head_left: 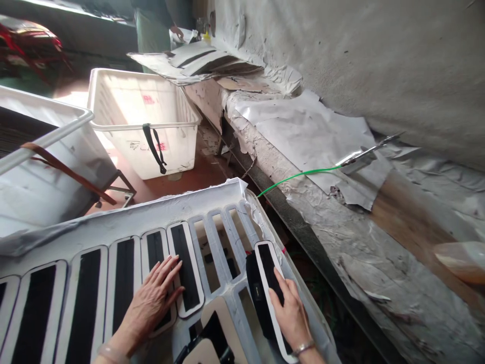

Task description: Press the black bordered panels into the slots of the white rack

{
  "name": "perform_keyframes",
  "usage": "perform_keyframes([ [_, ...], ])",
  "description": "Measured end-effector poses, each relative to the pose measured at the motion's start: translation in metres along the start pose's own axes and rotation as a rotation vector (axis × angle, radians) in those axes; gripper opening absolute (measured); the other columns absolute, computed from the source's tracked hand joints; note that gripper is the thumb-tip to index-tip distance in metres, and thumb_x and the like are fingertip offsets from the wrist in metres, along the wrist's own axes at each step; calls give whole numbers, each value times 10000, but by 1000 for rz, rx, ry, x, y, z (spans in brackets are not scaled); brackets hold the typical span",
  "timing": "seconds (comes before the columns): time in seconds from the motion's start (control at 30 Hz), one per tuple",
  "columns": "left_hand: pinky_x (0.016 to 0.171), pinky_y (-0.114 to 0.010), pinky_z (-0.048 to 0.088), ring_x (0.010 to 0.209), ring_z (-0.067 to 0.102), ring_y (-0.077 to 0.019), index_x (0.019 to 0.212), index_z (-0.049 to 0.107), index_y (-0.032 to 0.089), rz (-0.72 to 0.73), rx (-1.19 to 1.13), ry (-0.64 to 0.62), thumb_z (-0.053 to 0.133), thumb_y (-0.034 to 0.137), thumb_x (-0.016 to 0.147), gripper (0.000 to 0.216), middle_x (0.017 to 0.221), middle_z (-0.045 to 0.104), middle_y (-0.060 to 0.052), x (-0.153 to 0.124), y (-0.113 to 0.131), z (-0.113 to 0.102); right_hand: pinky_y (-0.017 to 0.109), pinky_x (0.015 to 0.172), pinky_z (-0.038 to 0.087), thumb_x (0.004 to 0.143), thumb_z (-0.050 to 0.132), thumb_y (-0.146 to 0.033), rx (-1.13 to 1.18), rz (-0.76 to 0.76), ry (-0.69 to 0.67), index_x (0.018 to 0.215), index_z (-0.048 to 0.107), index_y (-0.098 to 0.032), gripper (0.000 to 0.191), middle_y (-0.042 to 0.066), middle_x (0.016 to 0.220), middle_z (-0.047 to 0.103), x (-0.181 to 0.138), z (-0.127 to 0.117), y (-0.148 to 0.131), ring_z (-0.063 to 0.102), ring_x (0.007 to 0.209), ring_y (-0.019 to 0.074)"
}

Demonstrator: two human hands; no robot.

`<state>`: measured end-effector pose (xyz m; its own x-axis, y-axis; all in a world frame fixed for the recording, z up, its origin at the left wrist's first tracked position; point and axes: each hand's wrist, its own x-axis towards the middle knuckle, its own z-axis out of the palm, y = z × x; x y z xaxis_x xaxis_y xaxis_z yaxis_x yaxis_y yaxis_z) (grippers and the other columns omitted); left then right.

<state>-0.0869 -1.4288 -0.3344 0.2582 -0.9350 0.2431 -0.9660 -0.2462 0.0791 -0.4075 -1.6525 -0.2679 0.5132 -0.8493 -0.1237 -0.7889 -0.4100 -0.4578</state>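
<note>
Left hand (151, 293) lies flat, fingers lightly spread, gripping nothing; the right hand (290, 306) is half curled over a loose panel (269, 270), thumb and fingers on its face, though whether it grips or merely rests cannot be told. Beyond the worktop's right edge rises a grey wall (359, 60), with a ledge (303, 129) under crumpled white sheets along its foot. The slotted worktop (197, 202) spreads beneath both hands. Past its far edge stand two big tubs, a left tub (41, 197) and a farther tub (174, 146) with a dark strap (152, 149). A row of panels (87, 298), black with white borders, follows the far edge from the left, stopping short of the far right corner, where slots show. The left hand covers part of the last panel but one, its fingertips reaching the last. The loose panel lies along the right edge, directly under the right hand, a black piece (255, 293) jutting out on its left. Between the hands, nearer, sits a beige piece (231, 328). A green tube (299, 174) curves from the far right corner onto the ledge.
</note>
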Motion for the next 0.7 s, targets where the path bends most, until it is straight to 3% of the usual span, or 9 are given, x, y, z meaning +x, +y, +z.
perform_keyframes([
  [0.1,1049,-495,488,1349,445,-284,1418,402,199,10,12,3,523,542,884,647,1479,458,-97,2,1,-3,504,786,561,851,507,-494,-161,112,-6,1481,323,-221,711,148,1338,416,-9,22,4,624,999,349],
  [0.17,1043,-488,496,1348,446,-282,1407,419,196,12,22,-10,525,513,891,615,1480,456,-97,4,2,-9,490,819,560,832,517,-504,-104,129,-4,1477,317,-209,736,152,1324,420,-12,25,11,620,1025,343],
  [0.27,1060,-478,486,1375,408,-271,1402,422,196,4,26,-58,513,453,907,566,1512,407,-91,6,5,-18,463,908,534,819,549,-570,55,127,79,1427,384,-202,730,137,1204,502,-11,10,18,596,1088,325],
  [0.33,1089,-484,458,1404,360,-267,1412,403,194,-9,8,-97,504,418,912,557,1536,364,-89,7,7,-22,485,901,530,797,580,-605,56,87,159,1411,407,-262,725,119,1232,508,-8,-11,11,580,1109,342],
  [0.5,1120,-502,421,1409,347,-283,1348,476,183,-52,-37,-142,514,395,899,498,1528,379,-110,11,10,-26,473,925,499,812,579,-608,71,-127,265,1425,385,-339,696,69,1305,495,8,-49,-56,543,1155,330],
  [0.7,1086,-510,453,1350,440,-298,1441,362,287,-123,-32,-188,632,426,838,674,1472,465,-107,22,14,-29,495,997,444,892,530,-589,175,-333,373,1421,389,-236,652,129,1291,471,47,-18,-149,495,1189,316],
])
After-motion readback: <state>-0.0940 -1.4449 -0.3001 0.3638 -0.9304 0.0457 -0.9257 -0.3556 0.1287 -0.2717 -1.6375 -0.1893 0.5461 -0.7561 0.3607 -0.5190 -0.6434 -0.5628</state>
